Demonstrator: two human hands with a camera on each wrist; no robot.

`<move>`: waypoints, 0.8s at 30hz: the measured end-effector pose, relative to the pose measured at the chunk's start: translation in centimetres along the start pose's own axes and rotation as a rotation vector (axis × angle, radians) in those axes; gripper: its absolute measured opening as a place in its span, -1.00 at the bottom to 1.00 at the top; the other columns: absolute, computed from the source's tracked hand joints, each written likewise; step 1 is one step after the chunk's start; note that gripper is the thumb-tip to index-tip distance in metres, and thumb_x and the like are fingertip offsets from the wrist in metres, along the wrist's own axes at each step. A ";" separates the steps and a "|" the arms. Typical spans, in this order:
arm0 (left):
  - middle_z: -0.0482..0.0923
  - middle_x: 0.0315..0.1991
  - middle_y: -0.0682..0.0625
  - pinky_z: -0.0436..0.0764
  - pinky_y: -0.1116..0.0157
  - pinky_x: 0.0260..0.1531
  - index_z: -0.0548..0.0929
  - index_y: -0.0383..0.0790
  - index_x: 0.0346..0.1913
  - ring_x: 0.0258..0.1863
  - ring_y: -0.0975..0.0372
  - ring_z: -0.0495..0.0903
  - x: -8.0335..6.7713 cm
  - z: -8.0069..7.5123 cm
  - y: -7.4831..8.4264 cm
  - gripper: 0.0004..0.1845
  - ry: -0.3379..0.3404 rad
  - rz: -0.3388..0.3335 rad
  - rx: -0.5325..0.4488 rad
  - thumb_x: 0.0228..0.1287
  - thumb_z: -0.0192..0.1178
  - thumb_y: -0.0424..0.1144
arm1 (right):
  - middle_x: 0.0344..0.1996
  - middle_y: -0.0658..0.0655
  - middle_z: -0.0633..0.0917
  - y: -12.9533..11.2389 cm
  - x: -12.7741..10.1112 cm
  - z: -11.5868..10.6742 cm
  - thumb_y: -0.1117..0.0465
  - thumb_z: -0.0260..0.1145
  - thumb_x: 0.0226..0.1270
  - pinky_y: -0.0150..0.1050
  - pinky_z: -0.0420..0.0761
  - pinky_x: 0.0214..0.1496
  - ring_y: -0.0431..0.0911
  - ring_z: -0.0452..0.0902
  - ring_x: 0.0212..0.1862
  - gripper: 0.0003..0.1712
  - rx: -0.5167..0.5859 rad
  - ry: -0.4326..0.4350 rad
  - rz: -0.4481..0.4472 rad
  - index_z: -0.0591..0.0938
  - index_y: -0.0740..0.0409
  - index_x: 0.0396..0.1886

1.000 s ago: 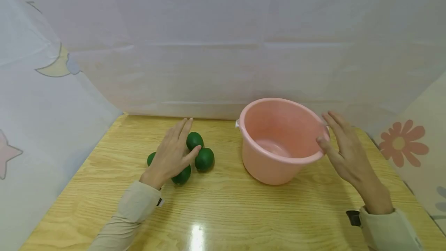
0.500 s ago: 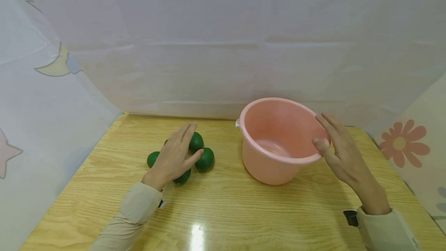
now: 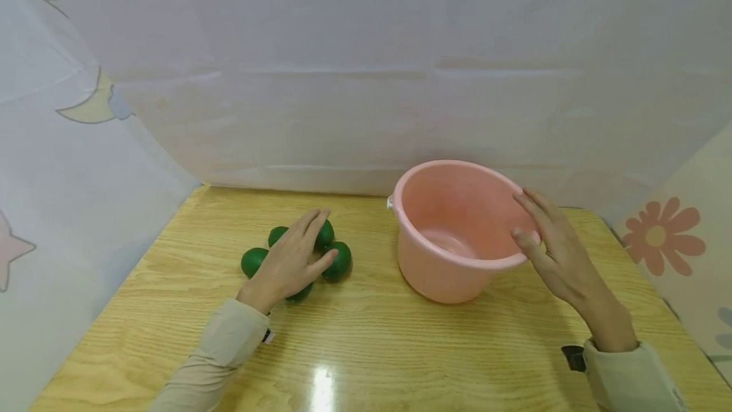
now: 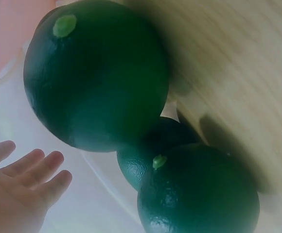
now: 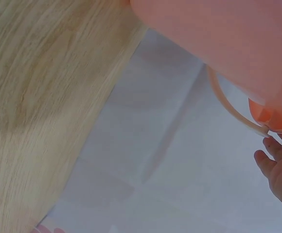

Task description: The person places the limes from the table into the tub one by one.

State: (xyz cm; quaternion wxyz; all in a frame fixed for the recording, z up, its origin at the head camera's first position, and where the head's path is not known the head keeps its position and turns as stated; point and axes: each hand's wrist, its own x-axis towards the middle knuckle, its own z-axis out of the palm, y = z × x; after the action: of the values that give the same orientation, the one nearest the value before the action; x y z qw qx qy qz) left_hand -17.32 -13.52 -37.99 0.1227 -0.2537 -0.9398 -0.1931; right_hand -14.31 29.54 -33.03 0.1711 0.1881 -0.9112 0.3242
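Observation:
My left hand (image 3: pixel 294 259) hovers over a cluster of dark green round fruits with its fingers extended and holds nothing. One fruit (image 3: pixel 337 262) shows to the right of the thumb, another (image 3: pixel 253 262) left of the hand; others are partly hidden beneath it. In the left wrist view, a smooth fruit (image 4: pixel 97 77) bears a pale green stem spot, and the fingers stand apart from it. My right hand (image 3: pixel 563 253) is at the right rim of a pink bucket (image 3: pixel 440 278), fingers and thumb spread; whether it touches the rim I cannot tell.
Everything stands on a wood-grain table (image 3: pixel 366 348). A pale handle (image 5: pixel 231 109) hangs along the bucket's side in the right wrist view. White printed sheeting (image 3: pixel 320 94) rises behind the table and on both sides.
My left hand has shifted slightly right and toward me, uncovering more fruits on its left. The right hand has moved slightly left over the bucket's rim. Bucket and fruits stay put.

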 end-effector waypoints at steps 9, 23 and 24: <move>0.25 0.45 -0.29 0.44 -0.10 0.32 0.10 -0.20 0.55 0.41 -0.12 0.34 -0.1 0.3 0.0 -0.21 -0.012 0.000 -0.035 0.44 0.14 0.07 | 0.59 0.12 0.07 0.0 0.1 0.1 0.17 0.06 0.51 0.55 -0.05 0.36 0.26 -0.12 0.57 -0.32 0.026 -0.025 0.016 0.17 -0.02 0.58; 0.32 0.42 -0.22 0.51 -0.06 0.26 0.14 -0.16 0.55 0.38 -0.09 0.39 -0.5 0.9 0.0 -0.23 -0.058 -0.019 -0.097 0.44 0.14 0.06 | 0.59 0.11 0.05 0.0 0.0 0.2 0.16 0.08 0.51 0.56 -0.04 0.35 0.26 -0.16 0.58 -0.30 0.042 -0.037 0.042 0.15 0.00 0.58; 0.33 0.41 -0.22 0.51 -0.06 0.26 0.15 -0.17 0.54 0.38 -0.09 0.40 -0.5 1.0 0.0 -0.24 -0.061 -0.020 -0.096 0.44 0.14 0.06 | 0.59 0.11 0.04 0.0 0.0 0.2 0.16 0.08 0.51 0.56 -0.02 0.34 0.25 -0.16 0.59 -0.30 0.039 -0.039 0.044 0.15 -0.01 0.58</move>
State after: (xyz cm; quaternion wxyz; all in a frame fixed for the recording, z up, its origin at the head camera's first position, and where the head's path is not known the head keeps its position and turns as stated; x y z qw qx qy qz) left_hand -16.97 -13.32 -39.03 0.0798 -0.2555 -0.9353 -0.2314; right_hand -14.31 29.37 -33.17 0.1424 0.1775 -0.9118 0.3419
